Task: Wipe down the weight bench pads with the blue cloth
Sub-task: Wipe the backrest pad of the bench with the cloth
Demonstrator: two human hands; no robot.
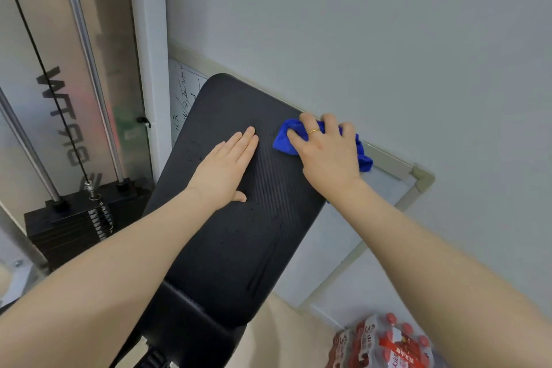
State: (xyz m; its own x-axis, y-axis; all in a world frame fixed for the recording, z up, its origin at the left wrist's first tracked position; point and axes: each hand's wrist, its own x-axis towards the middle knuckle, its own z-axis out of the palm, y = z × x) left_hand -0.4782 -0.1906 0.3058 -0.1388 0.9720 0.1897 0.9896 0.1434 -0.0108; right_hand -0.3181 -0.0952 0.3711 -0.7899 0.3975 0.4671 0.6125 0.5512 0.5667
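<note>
Blue cloth (301,136): bunched, pressed onto the far right edge of the bench pad (239,233) under the right hand (325,149), whose fingers are curled over it and gripping it; a gold ring shows on one finger. Part of the cloth trails off the pad's right edge, over the whiteboard frame.

Bench pad: black, matte, long with rounded corners, tilted upward away from the viewer; ribbed lines run along its middle and a few small droplets or specks dot the surface.

Left hand (227,164): laid flat, palm down, fingers straight and together, grasping nothing, on the left half of the pad, well apart from the cloth.

Whiteboard (373,197): pale metal frame, leaning against the wall behind and right of the pad; handwriting shows at its far left corner.

Wall (388,39): plain, pale grey.

Cable machine (89,98): at left, with chrome guide rods, a black cable and a black weight stack (65,224) at its foot.

Bottle pack (388,343): shrink-wrapped, red caps and labels, on the beige floor (286,334) at near right.
</note>
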